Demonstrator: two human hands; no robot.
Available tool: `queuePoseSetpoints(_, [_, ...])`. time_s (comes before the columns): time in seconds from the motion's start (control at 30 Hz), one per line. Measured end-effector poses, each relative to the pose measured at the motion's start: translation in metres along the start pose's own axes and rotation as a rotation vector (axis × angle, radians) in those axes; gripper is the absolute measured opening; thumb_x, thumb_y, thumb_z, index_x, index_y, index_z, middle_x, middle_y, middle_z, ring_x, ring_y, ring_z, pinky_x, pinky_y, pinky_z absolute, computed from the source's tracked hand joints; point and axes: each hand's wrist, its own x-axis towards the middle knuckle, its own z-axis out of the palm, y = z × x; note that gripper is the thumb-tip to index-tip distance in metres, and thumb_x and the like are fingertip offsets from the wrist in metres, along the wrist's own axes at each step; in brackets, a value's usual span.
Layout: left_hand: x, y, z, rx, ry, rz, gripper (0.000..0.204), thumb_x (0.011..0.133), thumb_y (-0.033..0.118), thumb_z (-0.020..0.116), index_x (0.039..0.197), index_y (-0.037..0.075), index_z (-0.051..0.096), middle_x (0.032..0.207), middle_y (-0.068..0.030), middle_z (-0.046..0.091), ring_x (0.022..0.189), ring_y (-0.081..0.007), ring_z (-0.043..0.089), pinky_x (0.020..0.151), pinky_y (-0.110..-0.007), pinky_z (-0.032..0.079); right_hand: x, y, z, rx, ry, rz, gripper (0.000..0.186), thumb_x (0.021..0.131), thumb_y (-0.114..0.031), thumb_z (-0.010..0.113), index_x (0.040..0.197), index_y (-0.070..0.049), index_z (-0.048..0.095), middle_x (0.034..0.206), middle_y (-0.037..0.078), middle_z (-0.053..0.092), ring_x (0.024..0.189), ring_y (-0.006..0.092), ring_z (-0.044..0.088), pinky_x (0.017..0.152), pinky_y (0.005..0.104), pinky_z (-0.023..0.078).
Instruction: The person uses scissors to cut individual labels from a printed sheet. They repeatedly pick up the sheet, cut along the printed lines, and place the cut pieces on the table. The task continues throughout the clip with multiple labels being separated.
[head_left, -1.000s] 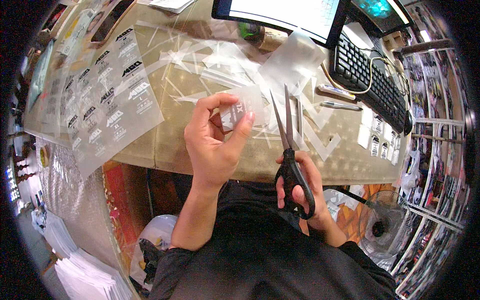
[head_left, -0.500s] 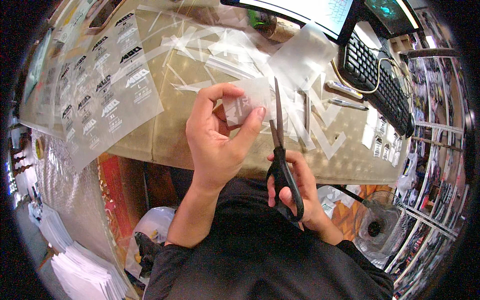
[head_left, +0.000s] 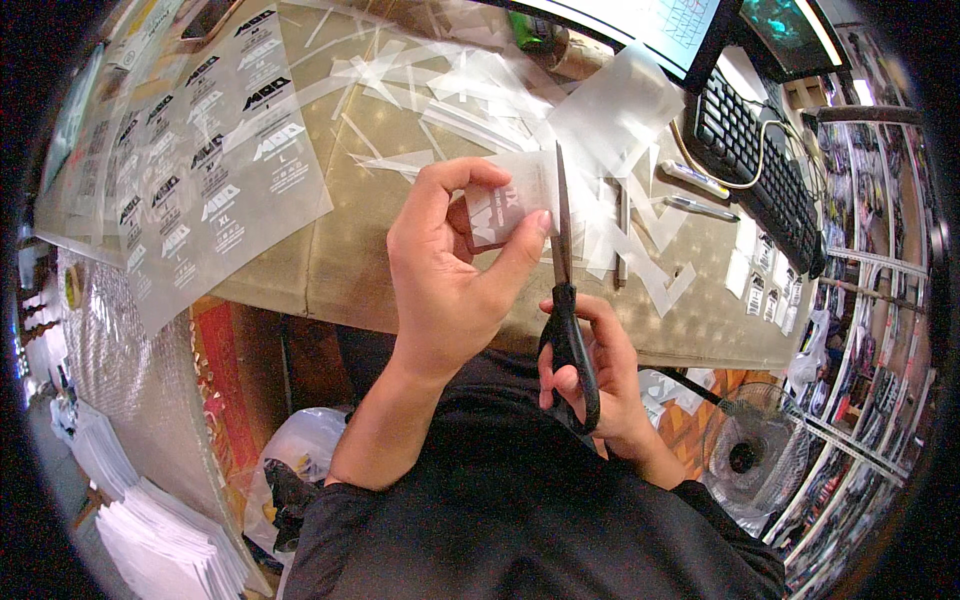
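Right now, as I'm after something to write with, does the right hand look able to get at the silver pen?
Probably not freely: the right hand holds black-handled scissors, and would likely need to put them down. The silver pen itself lies uncovered on the tabletop.

The left hand [head_left: 450,265] pinches, farther forward than the right hand [head_left: 612,385], whose fingers [head_left: 598,316] curl.

Plain black short-sleeved top [head_left: 530,510], matte fabric, soft creases across front. Left sleeve [head_left: 335,515] and right sleeve [head_left: 715,515] black too, loose, ending near elbows. Left forearm [head_left: 388,425], right forearm [head_left: 652,462], left hand [head_left: 450,270], right hand [head_left: 617,400] all bare.
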Motion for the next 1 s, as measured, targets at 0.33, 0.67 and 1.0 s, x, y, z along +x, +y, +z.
queuePoseSetpoints(0.33, [0.0009,0.0006,0.0008,0.011,-0.009,0.027,0.031,0.077,-0.004,0.065,0.103,-0.001,0.048,0.091,-0.0041,0.052,0.079,-0.0065,0.056,0.069,-0.02,0.049,-0.002,0.0027,-0.001,-0.017,0.025,0.02,0.058,0.08,-0.021,0.07,0.126,-0.005,0.039,0.074,0.003,0.054,0.055,0.0085,0.053,0.049,0.0215,0.043])
queuePoseSetpoints(0.67, [0.0005,0.0002,0.0019,-0.045,-0.006,-0.004,0.031,0.078,-0.004,0.065,0.103,-0.002,0.047,0.092,-0.0049,0.053,0.082,-0.0089,0.058,0.07,-0.022,0.051,-0.0024,0.0023,0.0001,-0.02,0.046,0.04,0.055,0.08,-0.012,0.069,0.126,-0.005,0.04,0.072,0.002,0.054,0.054,0.009,0.054,0.046,0.0219,0.042])
queuePoseSetpoints(1.0, [0.0009,0.0033,0.0022,0.044,0.008,-0.022,0.033,0.075,-0.004,0.067,0.103,0.0,0.049,0.097,-0.0037,0.053,0.085,-0.0097,0.055,0.073,-0.022,0.047,-0.003,-0.0004,0.0034,-0.054,0.121,0.071,0.051,0.081,-0.014,0.069,0.122,-0.003,0.042,0.07,0.001,0.053,0.052,0.0086,0.053,0.046,0.0229,0.042])
